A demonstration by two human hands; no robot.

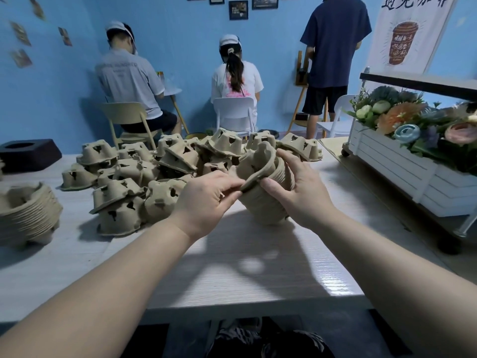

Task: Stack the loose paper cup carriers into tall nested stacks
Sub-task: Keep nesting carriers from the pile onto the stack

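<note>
A nested stack of brown pulp cup carriers [263, 200] stands tilted on the white table [245, 262] in front of me. My right hand [299, 192] grips the stack from the right, fingers curled over its upper side. My left hand [204, 200] pinches the rim of the topmost carrier [258, 161], which sits askew on the stack. Behind lies a heap of loose carriers [160, 164], most upside down. A finished tall stack [25, 213] lies at the left edge.
A black box with a round hole [28, 153] sits at the table's far left. A white planter with flowers [413, 151] stands on the right beside the table. Two seated people and one standing person face the blue wall behind.
</note>
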